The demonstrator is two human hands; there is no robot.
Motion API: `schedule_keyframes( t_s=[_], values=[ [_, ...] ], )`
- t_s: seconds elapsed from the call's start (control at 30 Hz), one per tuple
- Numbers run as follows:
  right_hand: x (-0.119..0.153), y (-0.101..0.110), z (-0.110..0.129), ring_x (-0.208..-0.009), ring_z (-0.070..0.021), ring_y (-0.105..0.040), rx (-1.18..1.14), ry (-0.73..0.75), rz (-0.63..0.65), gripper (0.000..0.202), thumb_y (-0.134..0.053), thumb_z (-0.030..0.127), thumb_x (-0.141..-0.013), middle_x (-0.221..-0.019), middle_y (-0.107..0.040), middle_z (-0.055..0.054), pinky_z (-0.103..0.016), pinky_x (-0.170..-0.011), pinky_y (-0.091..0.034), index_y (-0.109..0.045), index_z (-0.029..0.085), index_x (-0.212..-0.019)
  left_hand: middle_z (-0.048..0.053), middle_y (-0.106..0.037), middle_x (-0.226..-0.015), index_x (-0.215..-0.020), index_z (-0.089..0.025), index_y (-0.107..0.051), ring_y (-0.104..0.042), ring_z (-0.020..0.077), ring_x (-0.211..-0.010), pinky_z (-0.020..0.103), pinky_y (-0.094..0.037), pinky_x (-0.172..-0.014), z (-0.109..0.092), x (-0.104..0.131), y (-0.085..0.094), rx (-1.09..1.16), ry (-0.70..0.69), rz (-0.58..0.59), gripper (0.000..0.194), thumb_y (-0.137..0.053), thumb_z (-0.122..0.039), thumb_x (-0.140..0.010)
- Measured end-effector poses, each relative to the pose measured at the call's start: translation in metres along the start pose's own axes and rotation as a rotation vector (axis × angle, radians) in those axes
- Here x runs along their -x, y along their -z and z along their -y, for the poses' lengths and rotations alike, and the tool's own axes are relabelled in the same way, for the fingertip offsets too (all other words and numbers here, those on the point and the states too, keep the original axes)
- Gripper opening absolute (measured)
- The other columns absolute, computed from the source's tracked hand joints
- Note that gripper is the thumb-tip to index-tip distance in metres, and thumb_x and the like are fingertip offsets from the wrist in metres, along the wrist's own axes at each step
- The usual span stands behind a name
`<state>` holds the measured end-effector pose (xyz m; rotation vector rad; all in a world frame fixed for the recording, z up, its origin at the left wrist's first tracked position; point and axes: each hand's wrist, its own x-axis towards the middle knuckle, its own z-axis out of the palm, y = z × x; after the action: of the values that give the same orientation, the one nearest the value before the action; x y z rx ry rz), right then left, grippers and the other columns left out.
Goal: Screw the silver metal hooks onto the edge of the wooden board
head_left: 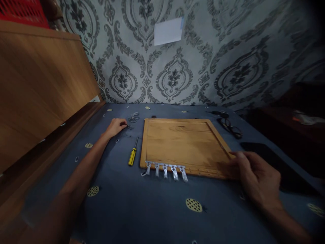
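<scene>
A wooden framed panel lies flat on the blue cloth. Several metal hinge-like pieces sit in a row along the left part of its near edge. My right hand grips the panel's near right corner, thumb on top. Beyond the panel's left side, my left hand pinches at the cloth near a pile of small metal parts; whatever is between its fingertips is too small to name. A yellow screwdriver rests between my left hand and the panel.
Eyeglasses and a dark tool lie behind the panel's right side. A flat black object is at the right. A wooden cabinet with a red basket on top stands left. Patterned wallpaper covers the wall behind.
</scene>
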<state>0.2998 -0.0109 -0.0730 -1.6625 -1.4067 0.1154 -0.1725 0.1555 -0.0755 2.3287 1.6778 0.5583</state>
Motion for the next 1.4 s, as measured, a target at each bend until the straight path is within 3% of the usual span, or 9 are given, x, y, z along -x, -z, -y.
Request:
schedule_keyframes(
  t_s=[0.3, 0.47, 0.63, 0.77, 0.9, 1.07, 1.13, 1.27, 1.4],
  values=[
    [0.0, 0.0, 0.002, -0.072, -0.0244, -0.065, -0.018, 0.011, 0.015, 0.035, -0.047, 0.056, -0.08, -0.076, -0.07, -0.009, -0.035, -0.066, -0.048, -0.056, 0.024, -0.065, 0.01, -0.059, -0.12, -0.12, -0.015, -0.056, -0.06, 0.0205, -0.106, 0.042, -0.055, -0.091, -0.004, 0.003, 0.0, 0.083, 0.018, -0.066, 0.037, -0.057, -0.039, -0.091],
    [0.001, 0.003, 0.008, -0.063, -0.0225, -0.062, 0.0, 0.025, 0.021, 0.038, -0.046, 0.058, -0.08, -0.064, -0.065, -0.006, -0.034, -0.064, -0.047, -0.055, 0.024, -0.065, 0.01, -0.059, -0.121, -0.12, -0.015, -0.056, -0.06, 0.0208, -0.107, 0.043, -0.054, -0.092, -0.009, 0.002, 0.0, 0.188, 0.025, -0.126, 0.037, -0.057, -0.039, -0.091],
    [0.001, 0.005, 0.012, -0.061, -0.0216, -0.062, -0.003, 0.065, 0.014, 0.036, -0.048, 0.056, -0.081, -0.062, -0.066, -0.006, -0.031, -0.053, -0.045, -0.058, 0.024, -0.067, 0.01, -0.059, -0.12, -0.12, -0.015, -0.056, -0.061, 0.0207, -0.105, 0.042, -0.055, -0.09, -0.026, -0.006, 0.003, 0.357, 0.009, -0.107, 0.038, -0.058, -0.039, -0.091],
    [0.001, 0.007, 0.017, -0.059, -0.0207, -0.063, -0.028, 0.126, 0.013, 0.03, -0.054, 0.051, -0.082, -0.061, -0.066, -0.004, -0.029, -0.05, -0.044, -0.061, 0.023, -0.076, 0.009, -0.061, -0.115, -0.118, -0.014, -0.056, -0.062, 0.0191, -0.101, 0.04, -0.056, -0.087, -0.063, -0.005, 0.012, 0.519, -0.06, 0.004, 0.036, -0.057, -0.039, -0.091],
    [0.018, 0.012, 0.038, -0.072, -0.0196, -0.067, -0.094, 0.234, 0.125, 0.029, -0.054, 0.048, -0.086, -0.08, -0.071, -0.006, -0.032, -0.067, -0.053, -0.066, 0.021, -0.089, 0.005, -0.064, -0.098, -0.106, -0.012, -0.06, -0.063, 0.014, -0.084, 0.033, -0.056, -0.077, -0.124, 0.013, 0.017, 0.675, -0.157, 0.162, 0.031, -0.059, -0.039, -0.09],
    [0.065, 0.017, 0.077, -0.077, -0.0168, -0.066, -0.264, 0.339, 0.333, 0.034, -0.057, 0.038, -0.091, -0.091, -0.07, -0.005, -0.032, -0.072, -0.055, -0.062, 0.023, -0.121, 0.002, -0.067, -0.081, -0.095, -0.014, -0.066, -0.062, 0.0094, -0.069, 0.022, -0.051, -0.068, -0.204, 0.048, 0.007, 0.831, -0.25, 0.503, 0.023, -0.069, -0.028, -0.077],
    [0.083, 0.02, 0.086, -0.077, -0.0161, -0.065, -0.327, 0.357, 0.387, 0.033, -0.059, 0.034, -0.091, -0.092, -0.07, -0.004, -0.031, -0.071, -0.055, -0.061, 0.025, -0.122, 0.002, -0.067, -0.081, -0.096, -0.014, -0.064, -0.061, 0.0091, -0.068, 0.021, -0.049, -0.064, -0.227, 0.061, 0.001, 0.848, -0.256, 0.642, 0.022, -0.067, -0.025, -0.077],
    [0.107, 0.025, 0.086, -0.073, -0.0156, -0.065, -0.424, 0.296, 0.432, 0.019, -0.059, 0.026, -0.092, -0.083, -0.07, -0.002, -0.029, -0.067, -0.054, -0.069, 0.026, -0.108, 0.002, -0.064, -0.078, -0.095, -0.014, -0.06, -0.06, 0.0082, -0.067, 0.019, -0.049, -0.063, -0.25, 0.074, -0.01, 0.848, -0.253, 0.807, 0.019, -0.064, -0.023, -0.079],
    [0.12, 0.029, 0.077, -0.07, -0.0154, -0.065, -0.491, 0.212, 0.444, 0.015, -0.062, 0.026, -0.09, -0.081, -0.07, -0.002, -0.029, -0.063, -0.053, -0.071, 0.025, -0.102, 0.001, -0.063, -0.077, -0.096, -0.014, -0.058, -0.058, 0.007, -0.066, 0.018, -0.048, -0.063, -0.258, 0.076, -0.017, 0.82, -0.25, 0.835, 0.02, -0.063, -0.023, -0.079]
  ],
)
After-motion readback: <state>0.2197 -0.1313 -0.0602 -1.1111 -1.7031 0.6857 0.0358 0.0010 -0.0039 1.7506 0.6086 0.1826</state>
